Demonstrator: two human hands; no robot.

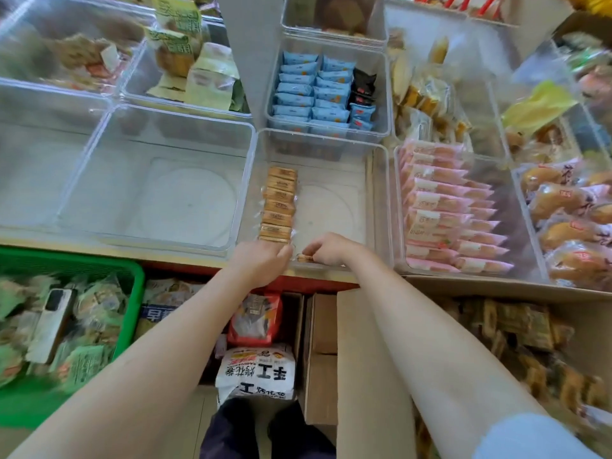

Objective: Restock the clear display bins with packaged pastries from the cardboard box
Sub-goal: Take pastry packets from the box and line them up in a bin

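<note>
Center bin (374, 200): clear, holding one row of pastries (279, 205) standing on edge along its left wall; right half bare. Left hand (261, 263) curling over the near end of that row, bracing it; whether actually gripping a pack, cannot tell. Right hand (326, 250) pinching one pastry pack (305, 258) low at the bin's near wall, just beside the row's end. Box (496, 286): cardboard, lower right, well apart from both hands, holding more packs. Risks, judged: row toppling toward the bare right side if the bracing hand is lifting before the new pack is seated; pack catching on the near rim and slipping out toward the floor, with both wrists crossing that rim. Room: plenty rightward and rearward inside the bin; tight at the near wall. Neighbours: empty bin (99, 154) left, pink packs (447, 207) right, blue packs (311, 91) behind.
</note>
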